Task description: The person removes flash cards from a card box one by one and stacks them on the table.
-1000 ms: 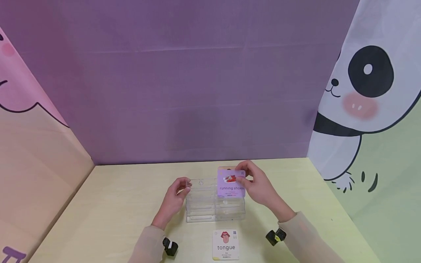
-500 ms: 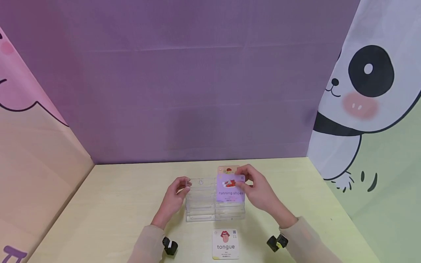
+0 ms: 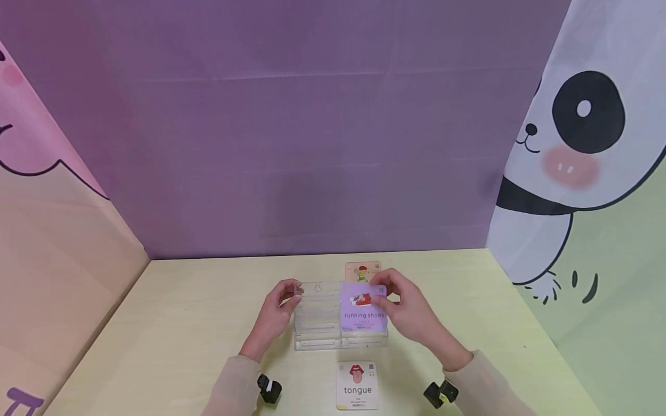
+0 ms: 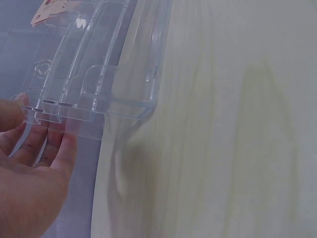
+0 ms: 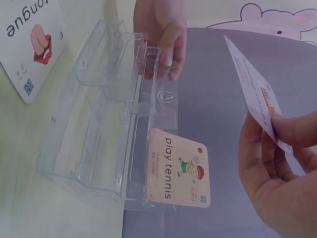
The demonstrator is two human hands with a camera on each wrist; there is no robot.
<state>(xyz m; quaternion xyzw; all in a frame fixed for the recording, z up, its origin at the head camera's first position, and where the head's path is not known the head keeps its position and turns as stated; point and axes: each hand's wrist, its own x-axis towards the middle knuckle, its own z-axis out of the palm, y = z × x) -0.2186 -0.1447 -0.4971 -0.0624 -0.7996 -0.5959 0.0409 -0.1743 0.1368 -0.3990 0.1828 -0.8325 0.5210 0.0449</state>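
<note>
Purple cloth point(image 3: 322, 144) hangs behind our pale table point(image 3: 198, 329). Our left hand point(image 3: 278, 307) pinches the left edge of the clear card rack point(image 3: 317, 316). The "tongue" card point(image 3: 356, 390) lies before the rack, the "play tennis" card point(image 3: 361, 271) stands in its rear right slot, and above its right half we pinch the "running shoes" card point(image 3: 359, 318) in our right hand point(image 3: 413, 309).

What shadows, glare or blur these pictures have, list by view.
Head: soft shadows on the pale wood-grain table; smallest print on the square purple card unreadable. Left wrist: washed-out, with white glints on the clear plastic stepped rack. Right wrist: slightly hazy, yet the large words on the square peach card read clearly.
</note>
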